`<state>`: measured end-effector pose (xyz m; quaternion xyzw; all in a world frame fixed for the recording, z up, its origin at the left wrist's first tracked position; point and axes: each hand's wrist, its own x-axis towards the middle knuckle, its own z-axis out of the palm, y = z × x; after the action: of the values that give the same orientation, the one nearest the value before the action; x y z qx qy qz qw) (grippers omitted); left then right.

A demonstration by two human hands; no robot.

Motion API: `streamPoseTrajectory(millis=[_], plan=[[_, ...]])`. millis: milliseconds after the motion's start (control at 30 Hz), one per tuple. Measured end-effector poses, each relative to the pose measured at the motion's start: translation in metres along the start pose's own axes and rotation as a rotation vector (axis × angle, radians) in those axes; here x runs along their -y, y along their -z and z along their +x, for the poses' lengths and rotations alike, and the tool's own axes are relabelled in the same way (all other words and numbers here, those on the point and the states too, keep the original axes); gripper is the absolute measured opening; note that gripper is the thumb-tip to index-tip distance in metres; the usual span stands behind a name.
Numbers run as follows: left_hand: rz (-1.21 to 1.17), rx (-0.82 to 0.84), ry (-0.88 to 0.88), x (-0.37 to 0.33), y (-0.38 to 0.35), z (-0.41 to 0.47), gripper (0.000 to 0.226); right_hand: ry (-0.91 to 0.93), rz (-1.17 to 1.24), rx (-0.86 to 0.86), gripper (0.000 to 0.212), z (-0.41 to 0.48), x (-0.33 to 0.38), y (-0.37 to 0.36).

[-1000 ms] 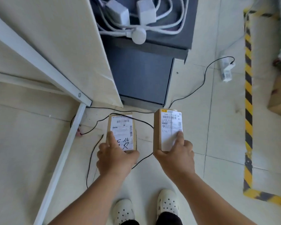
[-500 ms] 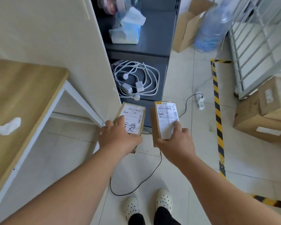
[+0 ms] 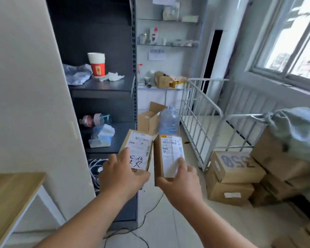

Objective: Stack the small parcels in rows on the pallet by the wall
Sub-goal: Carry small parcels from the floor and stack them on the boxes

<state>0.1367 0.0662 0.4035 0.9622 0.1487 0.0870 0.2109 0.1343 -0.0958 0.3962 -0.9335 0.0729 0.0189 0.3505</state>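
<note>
You're mid-carry, your left hand (image 3: 122,176) with its grip round the left parcel (image 3: 139,149) and your right hand (image 3: 181,183) round the right parcel (image 3: 168,154), side by side in the air before the dark shelf (image 3: 118,86); next find the pallet, possibly beneath the stacked cartons (image 3: 234,169).

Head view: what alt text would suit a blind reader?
The left hand holds the handwritten-label parcel, the right hand the yellow-stickered parcel, side by side. Dark shelving stands behind, cardboard boxes at right.
</note>
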Motion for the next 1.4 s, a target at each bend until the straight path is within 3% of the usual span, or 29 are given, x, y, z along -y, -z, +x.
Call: streamPoseTrajectory(millis=[200,633,1000,1400], plan=[[-0.097,0.004,-0.28,-0.032,0.029,-0.023,0.101,-0.116,0.039,-0.231,0.097,-0.061,0.002,0.046],[-0.095,0.311,-0.729,-0.088,0.031,-0.165,0.104,-0.525,0.034,-0.58,0.103,-0.245,-0.064,0.084],[-0.084,0.523,-1.011,-0.155,-0.003,-0.337,0.102,-0.797,0.08,-0.721,0.098,-0.407,-0.161,0.126],[0.002,0.713,-1.12,-0.24,-0.059,-0.577,0.105,-1.042,0.133,-0.754,0.093,-0.582,-0.323,0.194]])
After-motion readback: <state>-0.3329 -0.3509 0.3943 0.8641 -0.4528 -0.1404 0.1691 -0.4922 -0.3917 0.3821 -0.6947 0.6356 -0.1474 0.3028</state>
